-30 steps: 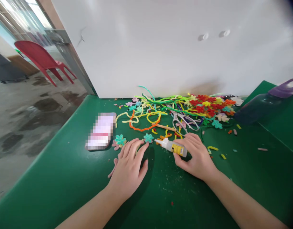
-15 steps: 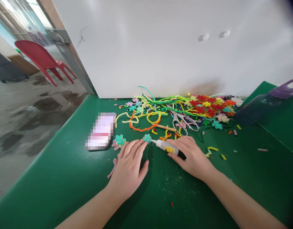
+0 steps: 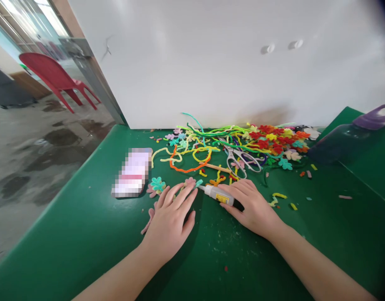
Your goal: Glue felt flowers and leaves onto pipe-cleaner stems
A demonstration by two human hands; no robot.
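My right hand [image 3: 253, 205] is closed around a small glue bottle [image 3: 220, 195] with a yellow label, lying nearly level and aimed left. Its thin nozzle tip touches or almost touches a small teal fuzzy flower [image 3: 199, 183], of which only a narrow tilted part shows. My left hand [image 3: 173, 215] lies palm down with fingers stretched out and thumb apart, fingertips at the teal flower and a pink flower [image 3: 190, 181]. Left of these fingers sits another teal flower [image 3: 157, 184] on pink and cream pieces. A pink fuzzy piece [image 3: 150, 218] lies partly under the hand.
Behind my hands are scissors [image 3: 242, 161], an orange pipe cleaner [image 3: 187, 170] and a heap of colourful fuzzy flowers [image 3: 270, 138]. A phone [image 3: 132, 173] lies left on the green table [image 3: 85, 225]. A purple-capped bottle [image 3: 342, 140] leans at right; cut scraps are scattered.
The teal flower at my left fingertips has tipped and shifted slightly right, and a pink flower now shows beside it. Both hands and the glue bottle have barely moved.
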